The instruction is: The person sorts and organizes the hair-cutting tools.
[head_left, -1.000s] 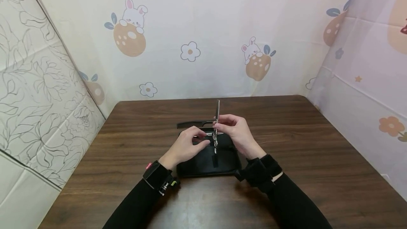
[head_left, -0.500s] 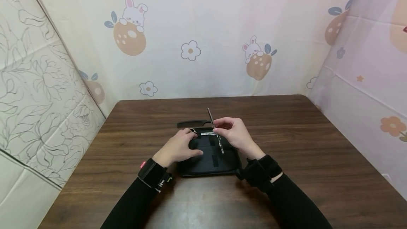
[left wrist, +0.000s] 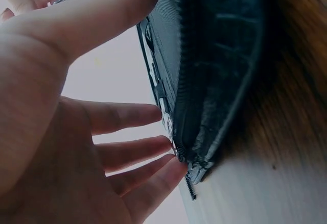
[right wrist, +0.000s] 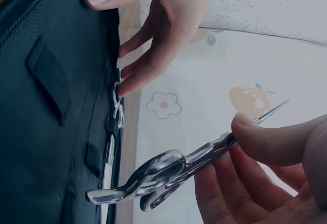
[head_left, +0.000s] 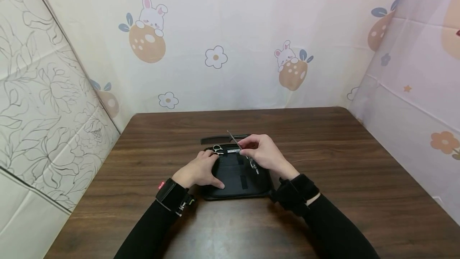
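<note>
Over one o'clock of the black case [head_left: 230, 191], head view: right hand [head_left: 265, 154] pinches scissors [head_left: 253, 165], tip toward eleven. Left wrist: left hand [left wrist: 59, 147], fingers straight, at the case's edge. Right wrist: pinch near the pivot, loops toward eight o'clock; I'd hold it firm, tip clear of the left fingers.

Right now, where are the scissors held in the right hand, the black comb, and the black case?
Held scissors [right wrist: 203, 155], right wrist view: metal shank beside the finger rings.
Black comb [head_left: 215, 140], head view: its wider part.
Black case [head_left: 231, 180], head view: bare inner panel.
</note>
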Available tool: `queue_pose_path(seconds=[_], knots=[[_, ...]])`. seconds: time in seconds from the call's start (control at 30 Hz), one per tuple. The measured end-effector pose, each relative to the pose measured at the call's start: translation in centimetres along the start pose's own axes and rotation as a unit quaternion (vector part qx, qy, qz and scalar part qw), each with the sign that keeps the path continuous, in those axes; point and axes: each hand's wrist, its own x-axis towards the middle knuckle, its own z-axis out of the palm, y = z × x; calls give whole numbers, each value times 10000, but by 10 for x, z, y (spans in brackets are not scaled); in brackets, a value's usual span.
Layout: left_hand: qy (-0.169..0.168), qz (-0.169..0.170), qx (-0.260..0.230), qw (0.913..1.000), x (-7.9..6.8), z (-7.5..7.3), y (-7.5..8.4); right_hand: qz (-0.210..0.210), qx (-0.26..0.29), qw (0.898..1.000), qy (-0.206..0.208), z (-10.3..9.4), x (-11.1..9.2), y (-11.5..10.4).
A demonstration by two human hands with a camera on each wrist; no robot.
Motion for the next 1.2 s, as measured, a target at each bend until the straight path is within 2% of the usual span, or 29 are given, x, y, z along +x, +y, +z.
queue_pose_path(seconds=[0.1, 0.33, 0.7, 0.83, 1.03, 1.2], knots=[[-1, 19, 48, 10000, 1, 1, 0, -117, -306, 9994, -74, -2, 1, -2], [-38, -30, 89, 9999, 1, 2, -2, -21, -805, 9958, -436, -7, 5, -4], [-55, -90, 161, 9998, 2, 3, 0, -60, -1640, 9820, -931, -19, 10, 3], [-80, -129, 176, 9997, 1, 3, 0, -87, -2055, 9722, -1123, -22, 11, 7], [-116, -135, 172, 9997, 1, 3, 0, -31, -2728, 9522, -1377, -19, 12, 9], [-97, -139, 151, 9997, 1, 3, 0, 14, -3025, 9404, -1555, -17, 12, 13]])
